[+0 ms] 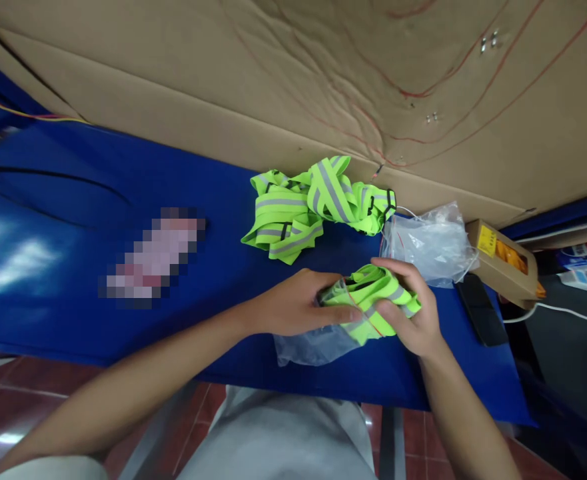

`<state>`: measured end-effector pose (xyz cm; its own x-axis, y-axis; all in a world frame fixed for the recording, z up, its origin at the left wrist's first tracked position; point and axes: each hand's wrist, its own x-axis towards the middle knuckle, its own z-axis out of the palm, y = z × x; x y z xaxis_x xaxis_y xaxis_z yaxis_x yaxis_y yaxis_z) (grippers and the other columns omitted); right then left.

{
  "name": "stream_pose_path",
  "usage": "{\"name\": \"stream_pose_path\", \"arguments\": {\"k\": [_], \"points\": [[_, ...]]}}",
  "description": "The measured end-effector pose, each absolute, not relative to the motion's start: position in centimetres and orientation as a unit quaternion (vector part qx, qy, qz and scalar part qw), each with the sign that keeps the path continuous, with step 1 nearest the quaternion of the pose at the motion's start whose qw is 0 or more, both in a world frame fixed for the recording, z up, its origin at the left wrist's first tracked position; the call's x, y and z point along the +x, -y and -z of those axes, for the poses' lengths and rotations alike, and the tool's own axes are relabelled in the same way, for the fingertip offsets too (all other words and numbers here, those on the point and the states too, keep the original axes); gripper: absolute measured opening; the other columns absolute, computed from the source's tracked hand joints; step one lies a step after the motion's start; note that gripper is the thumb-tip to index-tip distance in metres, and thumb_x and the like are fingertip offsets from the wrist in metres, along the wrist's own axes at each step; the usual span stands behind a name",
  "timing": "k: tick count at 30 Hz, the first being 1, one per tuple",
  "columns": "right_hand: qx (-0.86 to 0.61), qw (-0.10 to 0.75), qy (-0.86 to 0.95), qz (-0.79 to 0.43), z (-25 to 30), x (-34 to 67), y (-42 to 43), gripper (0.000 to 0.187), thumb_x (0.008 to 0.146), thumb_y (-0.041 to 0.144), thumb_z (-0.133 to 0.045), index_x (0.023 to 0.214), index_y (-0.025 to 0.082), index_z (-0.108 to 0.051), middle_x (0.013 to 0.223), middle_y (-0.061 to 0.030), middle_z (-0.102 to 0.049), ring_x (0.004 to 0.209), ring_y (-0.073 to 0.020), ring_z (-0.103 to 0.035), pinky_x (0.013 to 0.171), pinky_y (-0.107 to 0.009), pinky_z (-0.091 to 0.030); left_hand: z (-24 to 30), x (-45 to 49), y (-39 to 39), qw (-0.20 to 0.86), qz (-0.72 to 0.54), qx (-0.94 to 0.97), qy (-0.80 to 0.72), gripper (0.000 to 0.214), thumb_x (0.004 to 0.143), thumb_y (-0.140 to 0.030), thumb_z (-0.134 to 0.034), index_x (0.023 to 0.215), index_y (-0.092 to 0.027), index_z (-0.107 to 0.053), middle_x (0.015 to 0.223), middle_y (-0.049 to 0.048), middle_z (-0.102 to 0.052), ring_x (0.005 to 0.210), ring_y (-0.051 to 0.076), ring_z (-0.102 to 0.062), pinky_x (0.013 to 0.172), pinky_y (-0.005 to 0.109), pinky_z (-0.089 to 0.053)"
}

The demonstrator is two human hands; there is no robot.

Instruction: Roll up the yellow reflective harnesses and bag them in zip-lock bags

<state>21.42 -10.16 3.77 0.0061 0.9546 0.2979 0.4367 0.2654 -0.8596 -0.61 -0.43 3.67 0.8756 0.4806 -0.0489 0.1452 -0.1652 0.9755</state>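
My left hand (293,305) and my right hand (413,313) both grip a folded neon-green reflective vest (370,297) above the blue table (73,220). The vest sits partly inside a clear plastic bag (313,343) with a red-lined mouth, and the bag's empty end hangs toward me over the table's front edge. My fingers are closed around the bundle from both sides. Beyond my hands, a loose pile of neon-green reflective vests (313,203) with grey stripes lies on the table.
A heap of clear plastic bags (430,243) lies right of the pile. A brown cardboard box (503,260) and a black phone (480,308) sit at the table's right end. A cardboard wall (293,80) stands behind. Red floor tiles (3,400) show below.
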Motion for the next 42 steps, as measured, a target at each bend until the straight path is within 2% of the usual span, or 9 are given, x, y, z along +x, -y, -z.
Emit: {"name": "stream_pose_path", "arguments": {"k": [5,8,12,16,22,28,34,39,42], "points": [[-0.565,0.434,0.657,-0.246,-3.1,21.1,9.9,0.019,0.097,0.028,-0.07,0.116,0.028,-0.069,0.109,-0.002,-0.078,0.092,-0.0184,-0.075,0.079,-0.028,-0.058,-2.9,-0.2,0.8,0.617,-0.104,0.75,-0.213,0.047,0.093,-0.059,-0.065,0.099,-0.013,-0.071,0.069,-0.0029,-0.056,0.066,0.012,-0.051,0.056,0.022,-0.035],[-0.562,0.429,0.662,-0.25,-3.2,20.6,9.8,0.012,0.098,0.026,-0.069,0.109,0.027,-0.067,0.107,-0.001,-0.078,0.09,-0.0168,-0.075,0.078,-0.026,-0.058,-2.6,0.0,1.0,0.647,-0.092,0.727,-0.212,0.045,0.093,-0.059,-0.064,0.097,-0.014,-0.07,0.069,-0.0037,-0.054,0.064,0.011,-0.048,0.056,0.021,-0.034],[-0.571,0.407,0.679,-0.215,-3.9,20.4,10.1,0.016,0.095,0.024,-0.071,0.11,0.026,-0.066,0.107,-0.0012,-0.078,0.095,-0.0172,-0.075,0.084,-0.026,-0.058,-2.7,0.2,1.2,0.623,-0.115,0.736,-0.239,0.043,0.09,-0.059,-0.068,0.094,-0.016,-0.069,0.067,-0.0043,-0.056,0.063,0.011,-0.048,0.055,0.022,-0.033],[-0.595,0.381,0.674,-0.216,-4.3,20.6,10.3,0.017,0.094,0.024,-0.072,0.111,0.026,-0.067,0.106,-0.0024,-0.078,0.092,-0.0178,-0.075,0.08,-0.027,-0.059,-2.9,0.3,1.5,0.584,-0.132,0.751,-0.277,0.045,0.086,-0.061,-0.073,0.091,-0.016,-0.069,0.062,-0.0054,-0.053,0.058,0.011,-0.045,0.052,0.023,-0.028],[-0.518,0.382,0.72,-0.261,-3.6,21.0,10.0,0.023,0.093,0.022,-0.073,0.115,0.027,-0.066,0.108,-0.0031,-0.076,0.098,-0.0188,-0.074,0.081,-0.028,-0.058,-2.5,0.1,1.5,0.636,-0.108,0.723,-0.246,0.049,0.086,-0.063,-0.072,0.091,-0.015,-0.069,0.066,-0.0059,-0.05,0.061,0.01,-0.041,0.053,0.022,-0.027],[-0.58,0.384,0.671,-0.259,-3.3,20.0,10.3,0.028,0.098,0.031,-0.066,0.126,0.026,-0.064,0.102,-0.0023,-0.073,0.084,-0.0167,-0.07,0.074,-0.028,-0.055,-2.2,0.1,0.8,0.695,-0.072,0.679,-0.226,0.044,0.086,-0.056,-0.074,0.1,-0.015,-0.072,0.076,-0.0021,-0.061,0.069,0.012,-0.051,0.059,0.022,-0.037],[-0.564,0.418,0.643,-0.307,-3.5,19.4,10.0,0.004,0.098,0.027,-0.068,0.096,0.024,-0.069,0.094,-0.0018,-0.07,0.082,-0.0163,-0.067,0.072,-0.029,-0.053,-2.0,0.2,1.2,0.766,-0.029,0.618,-0.176,0.034,0.081,-0.047,-0.081,0.091,-0.015,-0.073,0.076,-0.001,-0.062,0.071,0.013,-0.055,0.062,0.022,-0.042],[-0.575,0.4,0.619,-0.355,-2.9,18.8,9.3,0.019,0.102,0.033,-0.062,0.087,0.022,-0.064,0.088,-0.0014,-0.064,0.08,-0.0156,-0.063,0.072,-0.029,-0.05,-1.0,0.5,1.6,0.798,-0.015,0.566,-0.209,0.04,0.077,-0.053,-0.082,0.084,-0.015,-0.071,0.069,-0.0017,-0.058,0.062,0.012,-0.05,0.059,0.024,-0.041],[-0.607,0.369,0.589,-0.385,-2.7,18.4,9.1,0.022,0.104,0.038,-0.058,0.09,0.022,-0.065,0.085,-0.0002,-0.064,0.078,-0.0146,-0.062,0.072,-0.028,-0.049,-0.3,0.8,1.9,0.822,-0.006,0.514,-0.244,0.04,0.073,-0.051,-0.085,0.086,-0.014,-0.074,0.072,0.0005,-0.064,0.065,0.015,-0.056,0.062,0.027,-0.045]]}}
